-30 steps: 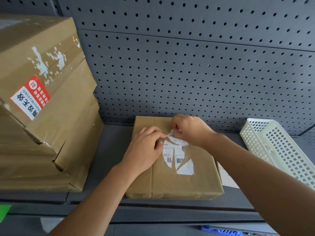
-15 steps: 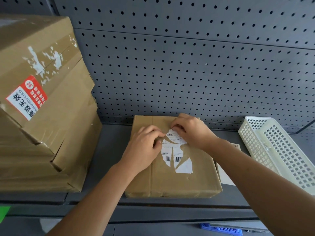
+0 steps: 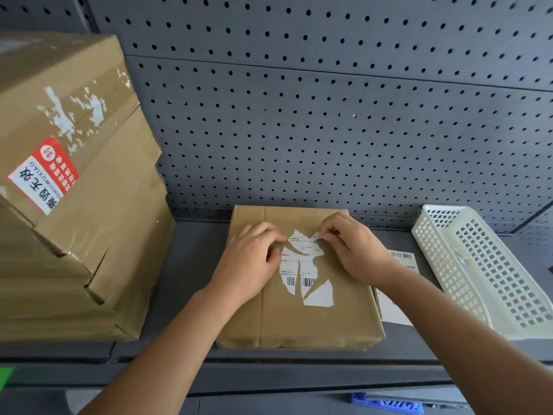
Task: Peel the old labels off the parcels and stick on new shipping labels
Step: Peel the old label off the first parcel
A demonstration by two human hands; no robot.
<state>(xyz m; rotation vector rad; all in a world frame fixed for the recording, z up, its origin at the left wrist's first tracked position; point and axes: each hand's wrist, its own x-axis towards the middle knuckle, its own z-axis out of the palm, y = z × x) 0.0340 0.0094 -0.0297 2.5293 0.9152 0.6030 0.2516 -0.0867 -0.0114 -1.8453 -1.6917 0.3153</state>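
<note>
Flat brown cardboard parcel (image 3: 299,319) on grey metal shelf (image 3: 191,265). Its white barcode label (image 3: 305,265): torn, ragged strips. My right hand (image 3: 356,256) pinches the lifted top corner; my left hand (image 3: 251,265) is curled at the left edge, grip unclear.

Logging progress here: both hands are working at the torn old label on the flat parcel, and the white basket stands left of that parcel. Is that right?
Not quite: the white basket stands right of the flat parcel, not left, as the head view shows. The left hand and right hand do work at the torn old label.
</note>
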